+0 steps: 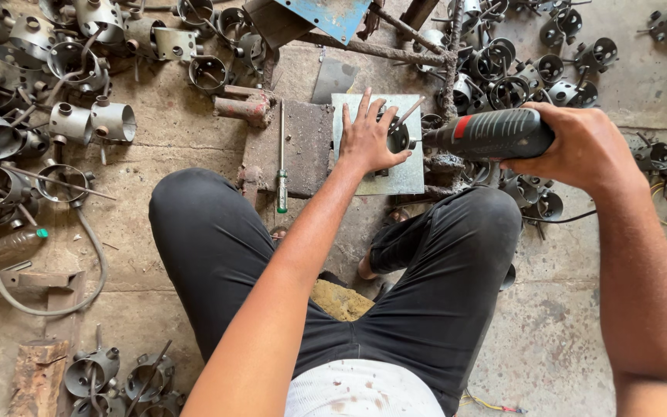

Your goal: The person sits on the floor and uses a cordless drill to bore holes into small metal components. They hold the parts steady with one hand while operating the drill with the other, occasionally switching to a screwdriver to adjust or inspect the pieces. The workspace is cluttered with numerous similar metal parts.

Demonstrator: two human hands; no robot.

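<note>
Fingers of my left hand spread flat, pinning a small round metal part on the grey steel plate; my palm hides most of it. My right hand wraps closed around the power drill, whose bit tip I can't make out where it meets the part. Similar metal cups lie heaped around, many cut off at the frame edges.

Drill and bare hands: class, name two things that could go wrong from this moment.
1. The left hand pins the small metal part right at the tip of the drill; a slip could cut its fingers.
2. The part is only hand-held on the plate, so it might spin or jump.
</note>
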